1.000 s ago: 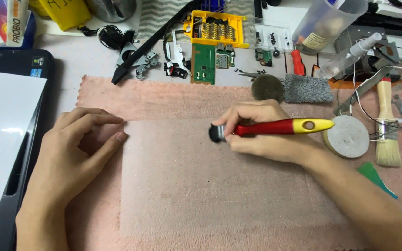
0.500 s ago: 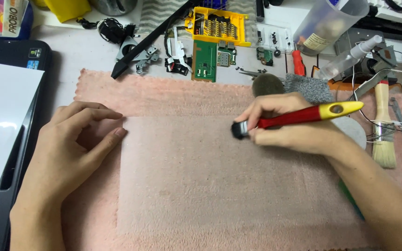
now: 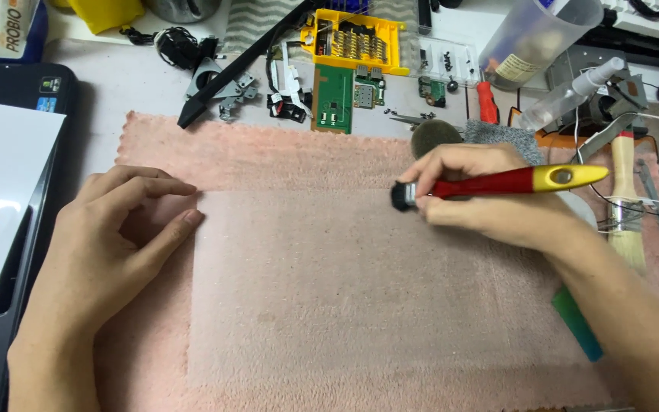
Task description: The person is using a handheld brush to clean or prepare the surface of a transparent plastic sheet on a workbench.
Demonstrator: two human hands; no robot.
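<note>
My right hand (image 3: 482,198) grips a small brush (image 3: 497,185) with a red and yellow handle, its dark bristle tip resting on the upper right part of a translucent frosted sheet (image 3: 360,305). The sheet lies flat on a pink towel (image 3: 268,152). My left hand (image 3: 108,244) rests on the towel at the sheet's left edge, thumb and fingertips touching that edge and its top left corner.
A white panel on a black laptop body (image 3: 1,191) lies at the left. Behind the towel are a yellow screwdriver bit case (image 3: 356,38), a green circuit board (image 3: 333,107), small metal parts and a black strip (image 3: 245,61). At the right stand a plastic cup (image 3: 535,38) and a wooden-handled brush (image 3: 625,198).
My right hand has carried the brush rightward along the sheet's top edge. The left hand has stayed at the sheet's left edge.
</note>
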